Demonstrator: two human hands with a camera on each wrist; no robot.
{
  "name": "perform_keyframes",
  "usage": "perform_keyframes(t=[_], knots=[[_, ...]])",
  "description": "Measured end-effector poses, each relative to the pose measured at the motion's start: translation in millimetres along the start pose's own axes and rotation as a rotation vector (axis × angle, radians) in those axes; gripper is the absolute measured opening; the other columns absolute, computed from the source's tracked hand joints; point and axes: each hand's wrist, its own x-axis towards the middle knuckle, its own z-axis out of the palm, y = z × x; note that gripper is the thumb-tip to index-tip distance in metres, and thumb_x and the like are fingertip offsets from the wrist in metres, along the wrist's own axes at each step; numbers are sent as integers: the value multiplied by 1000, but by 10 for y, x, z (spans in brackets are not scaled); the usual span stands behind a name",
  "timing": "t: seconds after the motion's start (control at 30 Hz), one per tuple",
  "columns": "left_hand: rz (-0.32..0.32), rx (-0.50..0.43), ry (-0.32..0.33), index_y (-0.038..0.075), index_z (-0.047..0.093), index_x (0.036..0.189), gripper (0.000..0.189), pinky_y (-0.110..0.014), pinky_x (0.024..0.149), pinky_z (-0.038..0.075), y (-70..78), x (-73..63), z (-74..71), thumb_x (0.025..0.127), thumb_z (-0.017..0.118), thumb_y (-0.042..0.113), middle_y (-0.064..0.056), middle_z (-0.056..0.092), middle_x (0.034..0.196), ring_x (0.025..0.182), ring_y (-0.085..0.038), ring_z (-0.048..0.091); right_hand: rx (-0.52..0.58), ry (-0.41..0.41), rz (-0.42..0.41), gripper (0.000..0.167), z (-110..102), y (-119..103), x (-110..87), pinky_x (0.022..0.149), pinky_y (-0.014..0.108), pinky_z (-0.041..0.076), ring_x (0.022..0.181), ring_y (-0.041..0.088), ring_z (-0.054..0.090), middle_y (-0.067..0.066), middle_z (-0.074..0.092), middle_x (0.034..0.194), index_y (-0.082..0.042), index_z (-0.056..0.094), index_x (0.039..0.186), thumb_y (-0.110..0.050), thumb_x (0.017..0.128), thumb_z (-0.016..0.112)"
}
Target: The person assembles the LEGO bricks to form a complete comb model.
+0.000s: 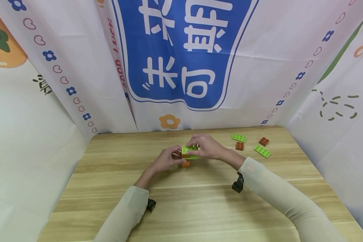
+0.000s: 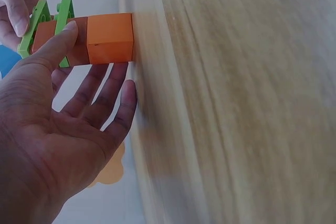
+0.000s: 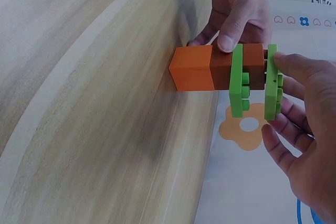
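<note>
A small tower of toy building bricks stands on the table, between both hands. At its base is an orange brick (image 3: pixel 194 69), followed upward by a brown brick (image 3: pixel 221 72), a long green brick (image 3: pixel 237 82) and another brown brick (image 3: pixel 254 56). Over these lies an upper green brick (image 3: pixel 271 90), slightly tilted, with brown studs showing in a narrow gap beneath it. My left hand (image 1: pixel 166 159) holds the tower around its middle, thumb against the lower brown brick and lower green brick. My right hand (image 1: pixel 208 147) pinches the upper green brick by its edges.
To the right on the wooden table (image 1: pixel 175 208) lie two loose green bricks, one farther back (image 1: pixel 239 137) and one nearer (image 1: pixel 262 151). Two brown bricks, one left (image 1: pixel 239 146) and one right (image 1: pixel 264 141), lie near them. A printed cloth (image 1: pixel 254 87) hangs behind the table.
</note>
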Motion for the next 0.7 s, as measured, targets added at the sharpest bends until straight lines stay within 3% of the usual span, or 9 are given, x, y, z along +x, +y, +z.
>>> perform_keyframes(t=[0.7], knots=[[-5, -11, 17, 9, 68, 113, 22, -35, 96, 61, 15, -8, 9, 95, 81, 9, -14, 73, 115, 109, -27, 72, -12, 9, 4, 28, -18, -82, 36, 77, 25, 57, 87, 11, 66, 0, 74, 99, -11, 83, 111, -27, 89, 89]])
